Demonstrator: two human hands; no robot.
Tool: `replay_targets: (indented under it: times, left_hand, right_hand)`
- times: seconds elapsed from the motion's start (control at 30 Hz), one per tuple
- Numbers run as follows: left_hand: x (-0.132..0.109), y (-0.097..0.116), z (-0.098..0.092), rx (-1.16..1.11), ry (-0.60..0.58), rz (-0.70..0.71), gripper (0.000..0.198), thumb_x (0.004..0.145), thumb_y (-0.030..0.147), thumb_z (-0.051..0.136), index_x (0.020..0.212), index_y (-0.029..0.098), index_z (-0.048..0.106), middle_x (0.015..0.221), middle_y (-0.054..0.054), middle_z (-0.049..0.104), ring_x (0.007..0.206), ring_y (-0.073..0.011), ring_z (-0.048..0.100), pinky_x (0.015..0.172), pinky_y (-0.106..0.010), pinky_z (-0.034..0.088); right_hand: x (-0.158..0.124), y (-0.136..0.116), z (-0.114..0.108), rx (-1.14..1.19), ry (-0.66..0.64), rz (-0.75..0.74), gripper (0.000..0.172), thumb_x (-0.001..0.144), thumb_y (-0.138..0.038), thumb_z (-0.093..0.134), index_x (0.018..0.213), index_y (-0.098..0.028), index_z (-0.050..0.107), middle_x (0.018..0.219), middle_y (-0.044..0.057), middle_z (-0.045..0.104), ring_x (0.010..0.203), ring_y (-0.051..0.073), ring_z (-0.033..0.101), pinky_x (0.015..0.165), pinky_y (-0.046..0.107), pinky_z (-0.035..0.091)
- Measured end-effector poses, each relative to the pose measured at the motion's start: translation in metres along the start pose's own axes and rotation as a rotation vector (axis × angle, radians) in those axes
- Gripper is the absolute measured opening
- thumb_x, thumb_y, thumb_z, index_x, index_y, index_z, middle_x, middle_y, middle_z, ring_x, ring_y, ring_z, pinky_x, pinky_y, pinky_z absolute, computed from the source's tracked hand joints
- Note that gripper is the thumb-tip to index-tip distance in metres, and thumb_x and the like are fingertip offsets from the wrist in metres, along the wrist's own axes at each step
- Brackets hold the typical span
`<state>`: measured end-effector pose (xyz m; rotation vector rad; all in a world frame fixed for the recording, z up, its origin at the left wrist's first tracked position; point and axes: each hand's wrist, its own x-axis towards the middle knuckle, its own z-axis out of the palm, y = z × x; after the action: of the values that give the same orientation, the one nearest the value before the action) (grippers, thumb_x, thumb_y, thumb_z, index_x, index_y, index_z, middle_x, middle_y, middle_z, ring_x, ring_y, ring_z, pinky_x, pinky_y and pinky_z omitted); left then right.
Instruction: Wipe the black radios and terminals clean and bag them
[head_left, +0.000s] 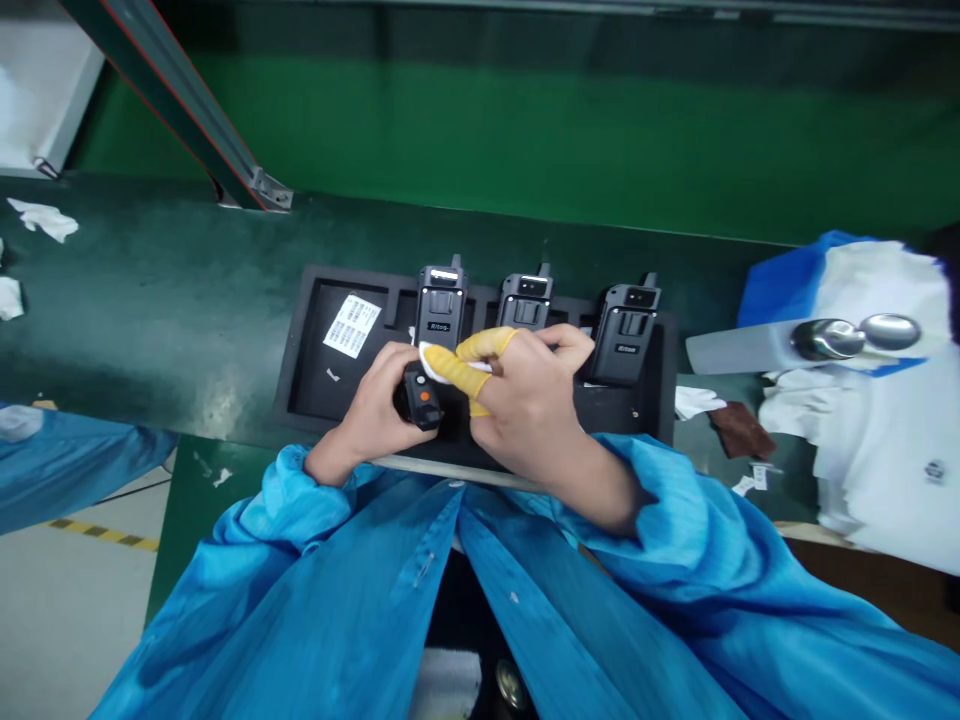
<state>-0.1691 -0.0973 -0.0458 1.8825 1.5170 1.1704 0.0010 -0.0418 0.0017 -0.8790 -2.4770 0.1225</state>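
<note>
My left hand [375,405] grips a black two-way radio [422,398] whose end, with an orange button, faces up toward me. Yellow finger cots cover some fingers of my right hand [525,395]. Those fingers pinch a white cloth [433,362] against the radio's upper edge. Below both hands lies a black foam tray [296,370]. Three more radios rest in its slots: one on the left [442,305], one in the middle [526,295] partly behind my right hand, and one on the right [626,335]. A white label sheet [352,325] lies in the tray's left compartment.
On the right are white cloths [862,450], a blue bag [787,285], a translucent sleeve [739,347] with metal pieces, and a brown cloth piece [741,430]. A metal post [195,110] stands at the back left. Another person's blue sleeve [75,465] shows at left.
</note>
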Motion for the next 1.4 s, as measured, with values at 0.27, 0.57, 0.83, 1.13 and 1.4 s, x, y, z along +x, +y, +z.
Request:
replay_targets:
  times: [0.27,0.57,0.83,1.13,1.4]
  left_hand:
    - [-0.002,0.002,0.000,-0.040,-0.003,0.026,0.054,0.060,0.020,0.072,0.109,0.024,0.050,0.104,-0.004,0.057,0.095,-0.0223,0.058,0.079,-0.038,0.050]
    - [-0.004,0.003,-0.001,0.009,0.036,0.005,0.048,0.062,0.019,0.069,0.106,0.023,0.050,0.098,-0.004,0.056,0.093,-0.0221,0.056,0.082,-0.039,0.050]
    - [-0.004,0.002,-0.004,-0.027,-0.007,0.014,0.055,0.060,0.020,0.074,0.110,0.024,0.050,0.103,-0.004,0.056,0.096,-0.0228,0.058,0.080,-0.038,0.050]
    - [-0.004,0.000,-0.003,-0.025,0.030,0.039,0.050,0.062,0.016,0.070,0.108,0.023,0.050,0.100,-0.003,0.057,0.093,-0.0214,0.058,0.080,-0.037,0.050]
    - [-0.005,0.000,-0.003,-0.052,0.047,0.040,0.047,0.064,0.018,0.068,0.108,0.022,0.051,0.098,-0.003,0.055,0.092,-0.0205,0.057,0.081,-0.036,0.049]
  right_hand:
    - [0.002,-0.005,-0.014,0.156,-0.156,-0.109,0.031,0.073,-0.005,0.046,0.078,-0.026,0.069,0.084,-0.002,0.060,0.077,0.012,0.046,0.082,0.038,0.019]
    - [-0.007,0.008,-0.024,0.080,-0.067,0.040,0.026,0.074,-0.005,0.045,0.068,-0.020,0.065,0.079,0.000,0.058,0.073,0.012,0.047,0.076,0.038,0.022]
    - [-0.006,-0.005,0.002,-0.017,0.126,-0.230,0.029,0.090,-0.013,0.048,0.083,-0.029,0.071,0.080,-0.004,0.063,0.081,0.012,0.046,0.085,0.038,0.022]
    - [-0.004,0.001,0.014,-0.196,0.141,-0.089,0.028,0.087,-0.013,0.050,0.068,-0.025,0.066,0.072,-0.001,0.057,0.077,0.014,0.041,0.081,0.039,0.021]
    - [-0.004,0.010,0.016,-0.178,0.155,0.011,0.028,0.074,-0.003,0.049,0.071,-0.022,0.069,0.078,0.000,0.058,0.077,0.014,0.041,0.078,0.036,0.021]
